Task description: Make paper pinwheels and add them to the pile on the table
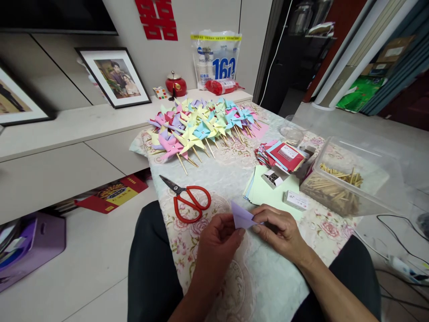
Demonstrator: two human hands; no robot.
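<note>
A small folded piece of purple paper is held up between both hands, just above the front of the table. My left hand pinches its lower left edge between thumb and fingers. On the other side, my right hand grips the right corner with thumb and forefinger. To the left lie scissors with red handles, blades spread a little. Beyond my right hand is a stack of pale green paper sheets, bearing an opened small box of dark pins and a closed white box.
Many paper pinwheels on sticks are heaped at the table's back. A clear plastic bin of wooden sticks stands at the right edge, near red and blue paper packs. The floral tablecloth covers the table.
</note>
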